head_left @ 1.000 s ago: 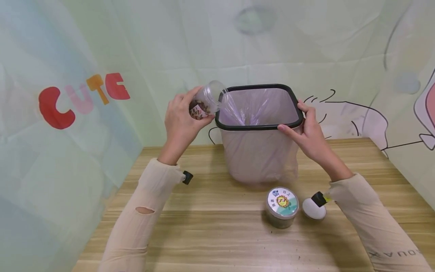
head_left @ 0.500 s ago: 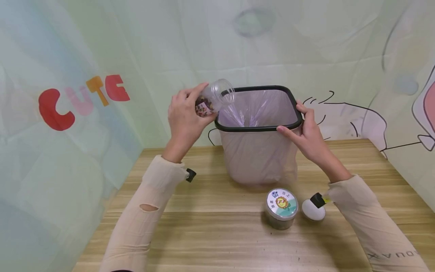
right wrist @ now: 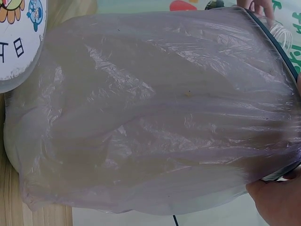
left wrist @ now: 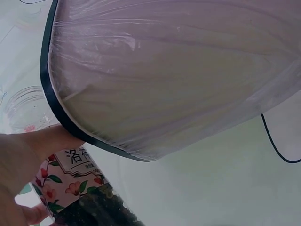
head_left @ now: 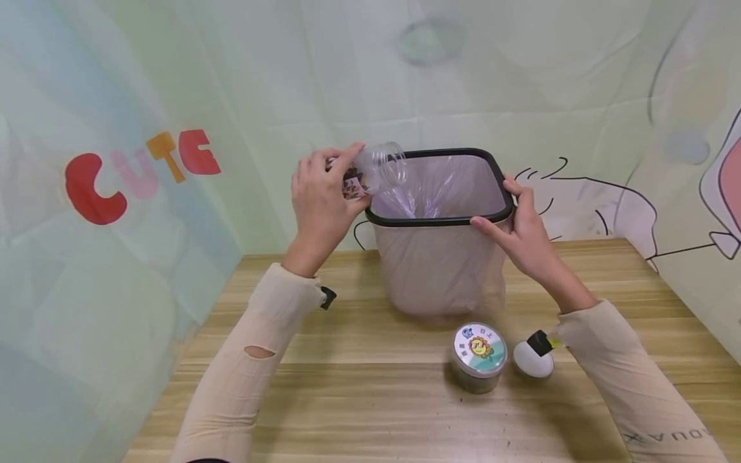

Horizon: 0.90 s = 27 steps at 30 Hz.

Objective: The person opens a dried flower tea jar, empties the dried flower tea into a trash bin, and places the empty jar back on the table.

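My left hand (head_left: 321, 193) grips a clear plastic jar (head_left: 376, 164) by its body, tipped sideways with its open mouth over the left rim of a trash can (head_left: 440, 270). A pink floral label (left wrist: 70, 183) and dark dried contents (left wrist: 101, 207) show on the jar in the left wrist view. The can has a black rim and a thin translucent liner bag (head_left: 431, 186) inside and folded over its outside. My right hand (head_left: 523, 231) holds the can's right rim, thumb on the front edge and fingers around the side.
A round tub (head_left: 479, 360) with a sunflower lid stands in front of the can. To its right lies a white round lid (head_left: 533, 360), partly behind the right wrist camera. Small dark specks dot the wooden table (head_left: 347, 399). A printed cloth backdrop (head_left: 289, 83) encloses the table.
My left hand has moved right, bringing the jar's mouth further over the can's rim and tipping it closer to level. My right hand keeps its hold on the rim.
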Tool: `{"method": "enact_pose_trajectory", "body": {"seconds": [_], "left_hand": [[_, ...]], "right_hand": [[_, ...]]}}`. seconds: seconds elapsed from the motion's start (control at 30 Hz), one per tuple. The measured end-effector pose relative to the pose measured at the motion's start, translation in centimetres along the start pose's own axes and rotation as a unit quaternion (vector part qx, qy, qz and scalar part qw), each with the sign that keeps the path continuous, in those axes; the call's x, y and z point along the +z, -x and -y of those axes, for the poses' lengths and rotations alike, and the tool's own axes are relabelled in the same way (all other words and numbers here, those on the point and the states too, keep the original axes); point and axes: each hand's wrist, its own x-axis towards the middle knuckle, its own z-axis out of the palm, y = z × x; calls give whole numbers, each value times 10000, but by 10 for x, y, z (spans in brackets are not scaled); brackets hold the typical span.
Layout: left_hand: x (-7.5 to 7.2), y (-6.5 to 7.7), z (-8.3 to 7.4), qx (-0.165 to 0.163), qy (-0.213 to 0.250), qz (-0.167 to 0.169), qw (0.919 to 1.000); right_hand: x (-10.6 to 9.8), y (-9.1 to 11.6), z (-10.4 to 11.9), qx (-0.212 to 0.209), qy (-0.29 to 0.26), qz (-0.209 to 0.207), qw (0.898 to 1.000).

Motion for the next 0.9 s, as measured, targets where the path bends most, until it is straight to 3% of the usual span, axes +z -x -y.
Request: {"method": "enact_pose_trajectory", "body": {"seconds": [0.5,0.9], "left_hand": [[6,-4,-6,384,-576,-168,9975],[12,-5,-9,575,-609,-268,9961]], "right_hand": [[0,0,1,18,-32,30,10000],[-1,0,0,10,-46,54,10000]]}}
